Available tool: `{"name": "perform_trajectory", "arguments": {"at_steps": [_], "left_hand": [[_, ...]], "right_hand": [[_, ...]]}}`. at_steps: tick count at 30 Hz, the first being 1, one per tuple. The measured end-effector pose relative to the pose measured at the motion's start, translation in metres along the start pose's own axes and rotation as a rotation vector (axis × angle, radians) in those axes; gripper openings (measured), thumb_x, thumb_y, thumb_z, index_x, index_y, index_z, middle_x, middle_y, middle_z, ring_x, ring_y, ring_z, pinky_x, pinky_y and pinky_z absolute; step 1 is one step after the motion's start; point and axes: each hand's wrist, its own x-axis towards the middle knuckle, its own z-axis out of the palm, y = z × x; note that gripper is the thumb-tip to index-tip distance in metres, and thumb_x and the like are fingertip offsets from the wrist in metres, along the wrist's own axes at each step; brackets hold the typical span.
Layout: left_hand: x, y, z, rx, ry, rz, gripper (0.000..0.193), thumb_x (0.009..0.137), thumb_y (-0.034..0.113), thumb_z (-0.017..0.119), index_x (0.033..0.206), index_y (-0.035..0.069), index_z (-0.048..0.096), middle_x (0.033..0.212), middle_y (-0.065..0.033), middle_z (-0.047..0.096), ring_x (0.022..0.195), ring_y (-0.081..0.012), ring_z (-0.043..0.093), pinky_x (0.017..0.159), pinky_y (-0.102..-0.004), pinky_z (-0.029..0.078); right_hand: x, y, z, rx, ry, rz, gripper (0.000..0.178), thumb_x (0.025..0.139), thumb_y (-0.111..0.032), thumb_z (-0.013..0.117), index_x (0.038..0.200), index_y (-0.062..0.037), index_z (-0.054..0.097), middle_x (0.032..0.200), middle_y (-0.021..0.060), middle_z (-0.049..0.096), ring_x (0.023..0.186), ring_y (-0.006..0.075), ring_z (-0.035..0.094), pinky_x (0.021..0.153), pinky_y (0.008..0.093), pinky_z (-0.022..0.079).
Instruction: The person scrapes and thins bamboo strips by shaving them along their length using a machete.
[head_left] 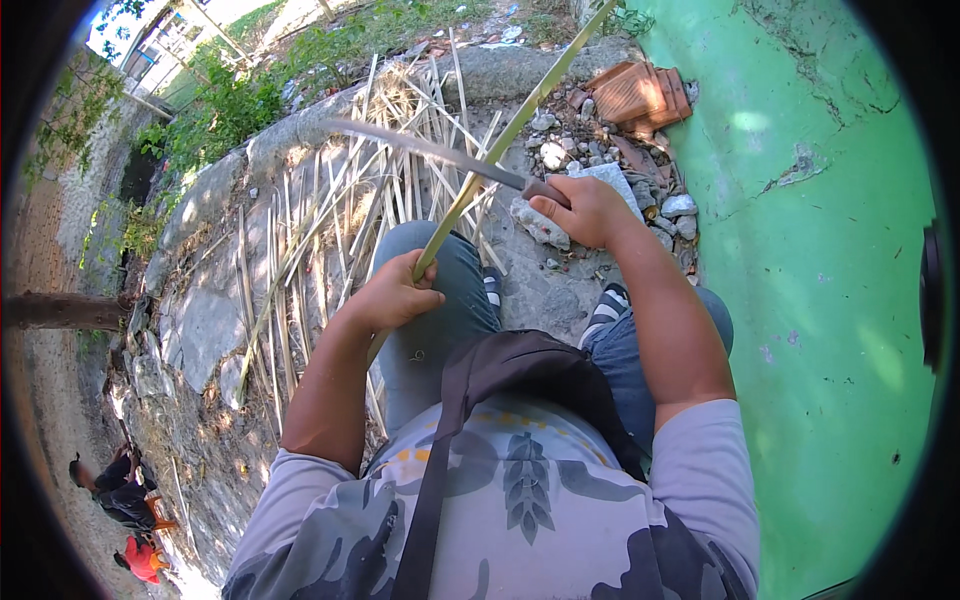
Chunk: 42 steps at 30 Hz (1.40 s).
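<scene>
My left hand (395, 292) is shut on a long green bamboo strip (510, 130) that runs up and to the right from my lap toward the top of the view. My right hand (585, 208) grips the dark handle of a long knife (420, 148). Its grey blade stretches to the left and crosses the strip just above my left knee. I sit with both knees in blue jeans below my hands.
A heap of pale split bamboo strips (330, 230) lies on the stone ground ahead. Rubble and a broken brick (640, 95) lie by a green wall (830, 280) on my right. Two people (125, 510) crouch at far lower left.
</scene>
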Motion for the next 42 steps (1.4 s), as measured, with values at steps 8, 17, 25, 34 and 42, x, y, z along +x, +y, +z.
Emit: {"name": "perform_trajectory", "arguments": {"at_steps": [8, 17, 25, 34, 42], "left_hand": [[-0.002, 0.003, 0.003, -0.040, 0.002, -0.039, 0.030, 0.081, 0.013, 0.078, 0.093, 0.008, 0.050, 0.079, 0.0012, 0.049, 0.069, -0.0095, 0.047, 0.061, -0.0280, 0.040], [0.003, -0.007, 0.015, 0.167, 0.106, 0.073, 0.030, 0.082, 0.015, 0.078, 0.094, 0.003, 0.054, 0.079, -0.0009, 0.051, 0.073, -0.0114, 0.048, 0.064, -0.0304, 0.043], [-0.003, -0.011, 0.009, 0.038, 0.045, 0.036, 0.023, 0.083, 0.007, 0.071, 0.097, 0.004, 0.053, 0.077, 0.0005, 0.050, 0.070, -0.0100, 0.047, 0.062, -0.0287, 0.041], [-0.007, -0.009, -0.002, -0.120, -0.007, -0.030, 0.024, 0.080, 0.001, 0.064, 0.100, 0.006, 0.050, 0.076, 0.0028, 0.047, 0.066, -0.0080, 0.046, 0.058, -0.0276, 0.039], [0.007, -0.009, -0.008, -0.143, -0.043, -0.040, 0.028, 0.081, -0.001, 0.065, 0.101, 0.010, 0.049, 0.076, 0.0047, 0.048, 0.057, -0.0068, 0.049, 0.050, -0.0255, 0.037]], "right_hand": [[-0.004, -0.022, -0.013, -0.111, 0.075, 0.014, 0.054, 0.094, -0.061, 0.058, 0.086, -0.0083, 0.067, 0.074, 0.0174, 0.068, 0.078, 0.0397, 0.069, 0.070, 0.0505, 0.053], [0.005, 0.003, 0.005, 0.025, 0.269, 0.109, 0.051, 0.094, -0.057, 0.060, 0.082, -0.0077, 0.064, 0.068, 0.0187, 0.064, 0.070, 0.0417, 0.066, 0.062, 0.0506, 0.049], [-0.005, -0.014, 0.006, -0.111, 0.065, -0.056, 0.055, 0.094, -0.061, 0.058, 0.082, -0.0081, 0.066, 0.074, 0.0186, 0.068, 0.074, 0.0404, 0.069, 0.065, 0.0494, 0.053], [-0.002, -0.028, 0.007, -0.041, 0.129, 0.011, 0.058, 0.093, -0.064, 0.056, 0.082, -0.0073, 0.064, 0.074, 0.0177, 0.068, 0.076, 0.0415, 0.069, 0.067, 0.0512, 0.053], [0.009, -0.012, 0.041, 0.004, 0.195, -0.010, 0.056, 0.090, -0.064, 0.060, 0.082, -0.0092, 0.065, 0.072, 0.0167, 0.069, 0.072, 0.0412, 0.069, 0.067, 0.0505, 0.055]]}}
